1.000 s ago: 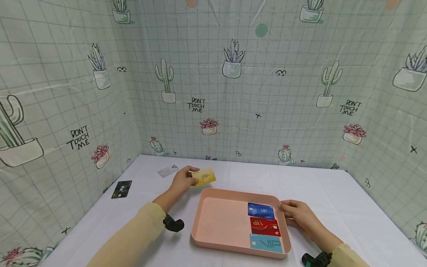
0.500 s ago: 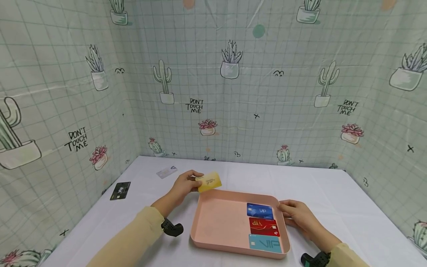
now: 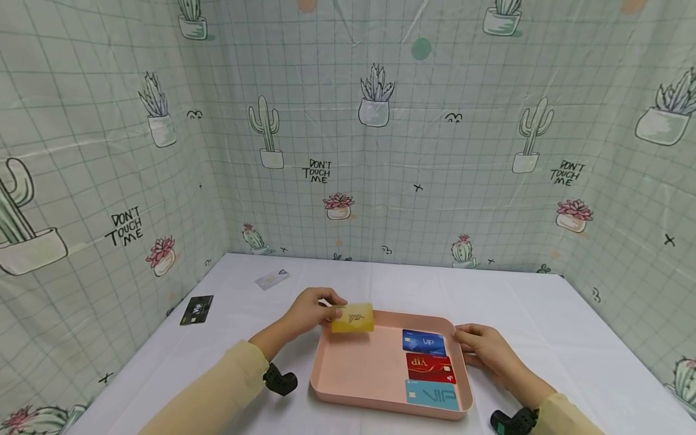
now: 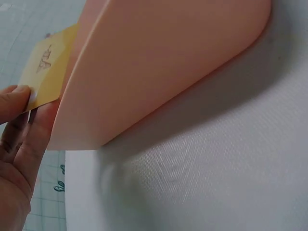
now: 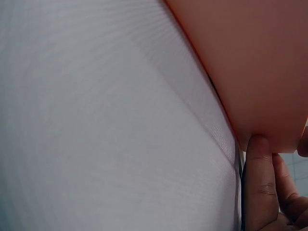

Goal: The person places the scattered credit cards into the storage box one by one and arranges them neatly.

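My left hand (image 3: 311, 313) pinches a yellow card (image 3: 353, 318) by its left end, thumb on top and fingers beneath. In the head view the card overlaps the far left corner of a pink tray (image 3: 359, 374). The left wrist view shows the yellow card (image 4: 50, 67) beside the tray's rim. My right hand (image 3: 492, 352) grips the tray's right side near the far corner, fingertips against the outer wall in the right wrist view. Inside the tray, along its right side, lie a blue VIP card (image 3: 424, 343), a red VIP card (image 3: 431, 368) and a teal VIP card (image 3: 432, 394).
A black VIP card (image 3: 196, 310) lies on the white tablecloth (image 3: 522, 302) at the left. Farther back is a pale silvery card (image 3: 272, 279). Cactus-print curtains (image 3: 402, 145) hang around the table's back and sides.
My left hand has carried the yellow card right and nearer, from behind the tray to over its far left corner. My right hand stays at the tray's side.
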`<state>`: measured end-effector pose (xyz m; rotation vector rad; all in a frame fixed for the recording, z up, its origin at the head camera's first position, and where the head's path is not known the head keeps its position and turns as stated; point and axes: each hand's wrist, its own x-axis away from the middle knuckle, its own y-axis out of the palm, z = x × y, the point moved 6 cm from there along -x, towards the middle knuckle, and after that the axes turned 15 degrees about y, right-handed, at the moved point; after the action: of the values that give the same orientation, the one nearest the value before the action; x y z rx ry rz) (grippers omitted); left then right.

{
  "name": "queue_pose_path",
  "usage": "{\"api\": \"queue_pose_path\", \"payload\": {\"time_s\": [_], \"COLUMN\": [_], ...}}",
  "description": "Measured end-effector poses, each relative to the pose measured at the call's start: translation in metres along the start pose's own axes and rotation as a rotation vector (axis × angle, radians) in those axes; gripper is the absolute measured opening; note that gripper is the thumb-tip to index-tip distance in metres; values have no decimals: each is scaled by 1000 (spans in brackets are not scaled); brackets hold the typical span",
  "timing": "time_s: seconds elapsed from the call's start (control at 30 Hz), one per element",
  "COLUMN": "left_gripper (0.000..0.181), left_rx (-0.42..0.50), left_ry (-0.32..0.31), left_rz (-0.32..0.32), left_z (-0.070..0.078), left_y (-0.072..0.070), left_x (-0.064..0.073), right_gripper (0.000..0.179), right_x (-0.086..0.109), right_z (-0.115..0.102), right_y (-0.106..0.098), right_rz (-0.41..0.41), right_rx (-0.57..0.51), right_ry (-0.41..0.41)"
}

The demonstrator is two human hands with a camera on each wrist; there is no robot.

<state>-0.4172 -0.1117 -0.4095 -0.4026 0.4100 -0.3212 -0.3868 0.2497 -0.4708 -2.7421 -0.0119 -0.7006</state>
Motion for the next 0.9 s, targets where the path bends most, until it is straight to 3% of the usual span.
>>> {"api": "queue_pose_path", "payload": {"time_s": [0.3, 0.47, 0.67, 0.9], "left_gripper": [11, 10, 10, 12], "left_rx": [-110, -114, -108, -172], "left_ry": [48, 61, 126, 176], "left_rz": [-114, -166, -259, -333], "left_z": [12, 16, 22, 27], "left_y": [9, 14, 22, 25], "left_x": [2, 8, 15, 24], "right_gripper": [55, 55, 55, 55], "right_x": [-1, -1, 1, 1], "right_z": [0, 0, 0, 0], "right_y": [0, 0, 0, 1], "right_rz": [10, 13, 6, 1], "right_rx": [14, 16, 7, 0], "right_ry": [-2, -4, -5, -1]}}
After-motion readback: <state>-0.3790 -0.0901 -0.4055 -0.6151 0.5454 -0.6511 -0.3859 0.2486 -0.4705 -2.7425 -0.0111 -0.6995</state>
